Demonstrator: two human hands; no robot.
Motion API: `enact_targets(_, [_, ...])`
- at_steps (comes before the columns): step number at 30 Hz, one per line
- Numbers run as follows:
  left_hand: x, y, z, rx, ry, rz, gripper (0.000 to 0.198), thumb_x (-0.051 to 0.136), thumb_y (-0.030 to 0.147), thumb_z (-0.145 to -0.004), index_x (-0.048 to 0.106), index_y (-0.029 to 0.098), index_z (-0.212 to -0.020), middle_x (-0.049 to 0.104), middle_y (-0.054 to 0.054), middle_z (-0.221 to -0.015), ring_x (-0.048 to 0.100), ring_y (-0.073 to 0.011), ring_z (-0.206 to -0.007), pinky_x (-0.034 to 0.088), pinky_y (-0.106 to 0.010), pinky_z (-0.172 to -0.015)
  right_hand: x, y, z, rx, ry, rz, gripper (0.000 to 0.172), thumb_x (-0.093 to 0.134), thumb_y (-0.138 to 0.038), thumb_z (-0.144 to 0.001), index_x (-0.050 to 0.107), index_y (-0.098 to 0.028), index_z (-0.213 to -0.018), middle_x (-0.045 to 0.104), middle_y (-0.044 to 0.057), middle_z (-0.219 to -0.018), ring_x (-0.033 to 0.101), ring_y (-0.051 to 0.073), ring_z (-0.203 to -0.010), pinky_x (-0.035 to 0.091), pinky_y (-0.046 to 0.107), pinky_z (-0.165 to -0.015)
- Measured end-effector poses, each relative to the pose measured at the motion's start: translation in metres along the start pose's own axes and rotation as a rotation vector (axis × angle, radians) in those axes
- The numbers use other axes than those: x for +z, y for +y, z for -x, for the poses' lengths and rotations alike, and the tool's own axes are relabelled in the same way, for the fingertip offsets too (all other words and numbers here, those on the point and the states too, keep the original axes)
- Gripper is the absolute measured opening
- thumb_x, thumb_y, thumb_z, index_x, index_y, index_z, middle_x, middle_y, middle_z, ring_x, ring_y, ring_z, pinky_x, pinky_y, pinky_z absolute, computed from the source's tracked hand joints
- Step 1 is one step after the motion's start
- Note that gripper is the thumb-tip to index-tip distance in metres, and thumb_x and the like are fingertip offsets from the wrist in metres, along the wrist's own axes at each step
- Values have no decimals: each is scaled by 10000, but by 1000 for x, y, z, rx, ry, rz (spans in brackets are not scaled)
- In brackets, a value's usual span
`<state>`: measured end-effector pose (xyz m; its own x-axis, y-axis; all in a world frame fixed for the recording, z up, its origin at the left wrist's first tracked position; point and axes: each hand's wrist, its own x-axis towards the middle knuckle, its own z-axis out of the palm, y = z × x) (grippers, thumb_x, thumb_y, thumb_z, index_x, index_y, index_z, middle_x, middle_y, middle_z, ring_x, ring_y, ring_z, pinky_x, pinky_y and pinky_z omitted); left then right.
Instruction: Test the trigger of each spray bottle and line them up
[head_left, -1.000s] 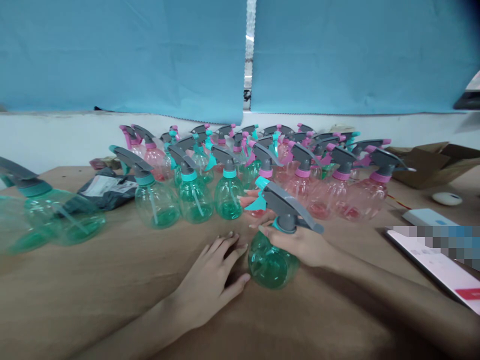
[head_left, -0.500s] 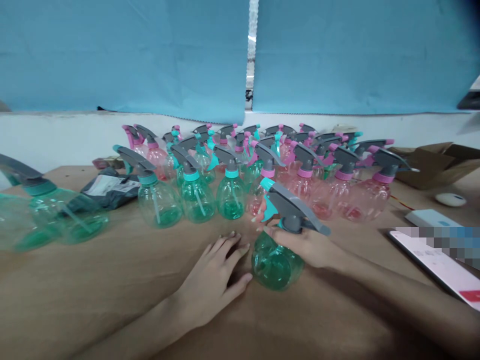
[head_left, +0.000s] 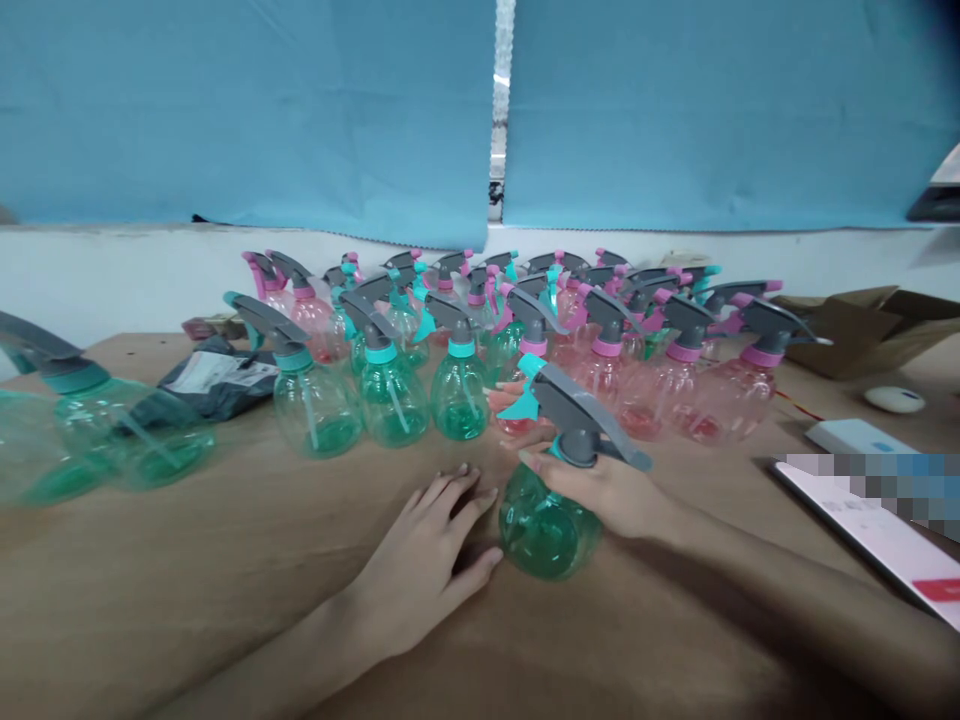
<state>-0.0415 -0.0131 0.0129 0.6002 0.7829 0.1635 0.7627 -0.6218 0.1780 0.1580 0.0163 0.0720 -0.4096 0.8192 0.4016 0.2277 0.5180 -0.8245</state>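
Note:
My right hand (head_left: 600, 490) is wrapped round the neck of a green spray bottle (head_left: 547, 535), whose grey head and teal trigger point up and to the left. The bottle tilts a little, its base low over or on the wooden table (head_left: 247, 580); I cannot tell which. Just left of it, my left hand (head_left: 424, 560) rests palm down with fingers apart, holding nothing. Behind my hands stand a green spray bottle with a teal collar (head_left: 460, 400), another green spray bottle (head_left: 394, 405), and a pink spray bottle (head_left: 720, 400) at the right end of that row.
Several more pink and green spray bottles crowd the back. Two green bottles (head_left: 135, 440) stand far left near a dark plastic package (head_left: 217, 385). To the right are a cardboard box (head_left: 862, 330), a white mouse (head_left: 894, 400), a white box (head_left: 859, 437) and a phone (head_left: 862, 530).
The spray bottle in my right hand has shifted very slightly left, and that hand's far fingers are stretched out a bit more beside the trigger. My left hand has stayed in place.

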Motion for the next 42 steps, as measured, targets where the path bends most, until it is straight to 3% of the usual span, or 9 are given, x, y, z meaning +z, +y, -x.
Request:
enact_targets(16, [1, -1, 1, 5, 6, -9, 427, 458, 390, -891, 431, 188, -1266, 400, -110, -1341, 330, -275, -1232, 305, -454, -977, 1, 3, -2, -28, 31, -17, 154, 524, -212, -738, 670, -249, -769, 685, 11, -802, 650, 179, -814, 549, 331, -731])
enact_targets(28, [1, -2, 1, 8, 5, -9, 425, 458, 389, -891, 432, 186, -1263, 399, -110, -1342, 336, -279, -1228, 309, -463, -974, 2, 5, -1, -14, 19, -35, 182, 523, -206, -753, 675, -245, -845, 696, 9, -823, 635, 182, -853, 524, 360, -782])
enact_targets(42, [1, -2, 0, 2, 0, -12, 435, 450, 393, -895, 419, 184, -1275, 391, -110, -1347, 325, -273, -1235, 304, -451, -979, 2, 6, -2, -22, 33, -32, 146, 530, -213, -751, 670, -242, -781, 690, 5, -785, 637, 169, -804, 535, 330, -744])
